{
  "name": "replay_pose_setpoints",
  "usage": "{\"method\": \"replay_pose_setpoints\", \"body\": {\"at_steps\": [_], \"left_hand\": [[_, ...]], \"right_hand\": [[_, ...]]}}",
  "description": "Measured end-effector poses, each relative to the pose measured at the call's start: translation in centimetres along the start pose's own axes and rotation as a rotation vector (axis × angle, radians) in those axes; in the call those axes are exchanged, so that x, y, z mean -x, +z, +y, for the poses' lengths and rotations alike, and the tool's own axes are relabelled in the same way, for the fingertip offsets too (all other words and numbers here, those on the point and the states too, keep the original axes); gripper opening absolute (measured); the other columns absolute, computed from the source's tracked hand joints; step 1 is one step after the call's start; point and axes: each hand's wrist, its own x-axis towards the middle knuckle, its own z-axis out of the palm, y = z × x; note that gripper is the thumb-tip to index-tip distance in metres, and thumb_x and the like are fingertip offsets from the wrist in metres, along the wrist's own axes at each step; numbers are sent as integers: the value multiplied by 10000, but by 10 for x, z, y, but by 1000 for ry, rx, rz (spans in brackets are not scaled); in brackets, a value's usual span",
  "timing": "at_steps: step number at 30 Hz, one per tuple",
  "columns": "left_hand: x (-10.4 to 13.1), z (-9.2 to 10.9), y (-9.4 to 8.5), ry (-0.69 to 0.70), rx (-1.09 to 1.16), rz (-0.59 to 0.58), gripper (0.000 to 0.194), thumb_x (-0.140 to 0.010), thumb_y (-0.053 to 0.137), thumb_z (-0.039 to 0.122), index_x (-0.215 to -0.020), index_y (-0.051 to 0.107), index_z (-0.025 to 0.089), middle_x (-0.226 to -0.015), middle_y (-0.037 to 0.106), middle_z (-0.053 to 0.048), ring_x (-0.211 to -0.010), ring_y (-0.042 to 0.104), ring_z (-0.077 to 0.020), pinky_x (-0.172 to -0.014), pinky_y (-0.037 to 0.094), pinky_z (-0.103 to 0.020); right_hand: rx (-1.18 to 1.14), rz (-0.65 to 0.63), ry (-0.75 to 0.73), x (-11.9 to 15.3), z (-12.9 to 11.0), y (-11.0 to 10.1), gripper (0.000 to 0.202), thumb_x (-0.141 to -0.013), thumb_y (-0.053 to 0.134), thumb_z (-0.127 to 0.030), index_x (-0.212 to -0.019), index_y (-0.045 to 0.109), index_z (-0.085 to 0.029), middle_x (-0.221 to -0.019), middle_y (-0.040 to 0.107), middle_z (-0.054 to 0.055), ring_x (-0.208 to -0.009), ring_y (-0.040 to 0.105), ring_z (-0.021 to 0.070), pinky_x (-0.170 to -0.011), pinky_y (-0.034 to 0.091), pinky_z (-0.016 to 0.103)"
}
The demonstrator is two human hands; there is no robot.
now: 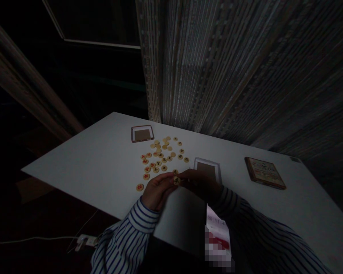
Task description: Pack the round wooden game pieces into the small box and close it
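Note:
Both my hands meet over the near part of the white table. Between their fingertips is a round wooden xiangqi piece (176,180) with a black character facing up. My left hand (158,189) is closed on its left side. From the right, my right hand (198,183) pinches at the same piece, its fingers curled and in deep shadow. Just behind the fingertips lies another black-marked piece (175,172). Many more pieces are spread over the table beyond: red-marked ones (146,176) on the left, black-marked ones (164,168) towards the middle and right, and some blank side up (156,142).
An open shallow tray (153,133) stands at the table's back left. A second tray (219,167) is partly covered by my right hand. To the right lies a flat printed box (265,172). A lit phone (218,222) shows a timer near my body. A striped curtain (194,76) hangs behind the table (88,152).

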Motion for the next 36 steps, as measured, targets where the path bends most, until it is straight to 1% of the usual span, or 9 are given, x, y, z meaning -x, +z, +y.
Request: {"method": "replay_pose_setpoints", "body": {"at_steps": [6,10,15,18,23,27,31,33,36], "left_hand": [[-2,0,15,-37,-29,37,281,-441,800,161,-667,643,109,-635,671,-28,-610,618,-128,-655,509,-269],[-3,-3,21,-32,-34,10,276,-460,802,226,-655,653,101,-630,662,-30,-610,602,-118,-622,495,-241],[-4,-8,25,-23,-30,-99,255,-551,758,259,-750,692,113,-807,692,-63,-758,620,-136,-736,488,-240],[-4,-11,26,-18,-36,-164,249,-591,733,247,-804,694,123,-882,692,-71,-834,621,-147,-812,479,-255],[-5,-15,31,-35,33,-136,203,-581,740,196,-763,685,125,-826,698,-60,-809,634,-154,-848,484,-283],[-3,-16,37,-35,79,-152,235,-535,773,190,-743,684,125,-784,699,-41,-785,639,-138,-862,475,-264],[-1,-16,43,-25,57,-203,274,-522,786,227,-760,692,130,-803,704,-44,-811,639,-155,-863,474,-274],[0,-17,45,-19,49,-232,290,-522,787,237,-775,695,127,-812,706,-51,-812,639,-158,-853,477,-276],[-1,-19,50,-16,51,-225,285,-526,784,228,-776,698,124,-796,709,-55,-785,641,-154,-837,478,-281]], "right_hand": [[5,38,-18,7,4,-5,196,-820,538,-258,-978,637,-198,-805,662,34,-708,603,115,-646,490,254],[2,48,-19,12,5,-9,212,-824,533,-260,-1000,633,-196,-824,668,40,-734,610,121,-661,494,264],[27,107,-17,14,0,-16,208,-841,514,-272,-1002,634,-220,-825,678,29,-714,609,115,-623,491,251],[50,141,-39,15,-3,-19,197,-842,512,-266,-992,633,-226,-772,672,14,-668,599,108,-595,489,246],[36,222,-51,20,0,-21,189,-818,540,-275,-976,614,-203,-743,654,17,-612,579,102,-533,487,233],[46,260,-70,26,1,-23,179,-796,574,-230,-970,599,-195,-801,660,38,-689,606,121,-602,510,260],[54,274,-75,30,-2,-29,187,-796,579,-217,-982,593,-201,-851,665,49,-766,618,135,-660,516,279],[58,278,-99,30,-4,-33,185,-795,584,-213,-980,593,-204,-856,667,45,-778,618,133,-677,514,282],[106,278,-137,32,-6,-39,181,-793,587,-199,-974,594,-216,-842,670,27,-772,612,123,-681,507,276]]}}
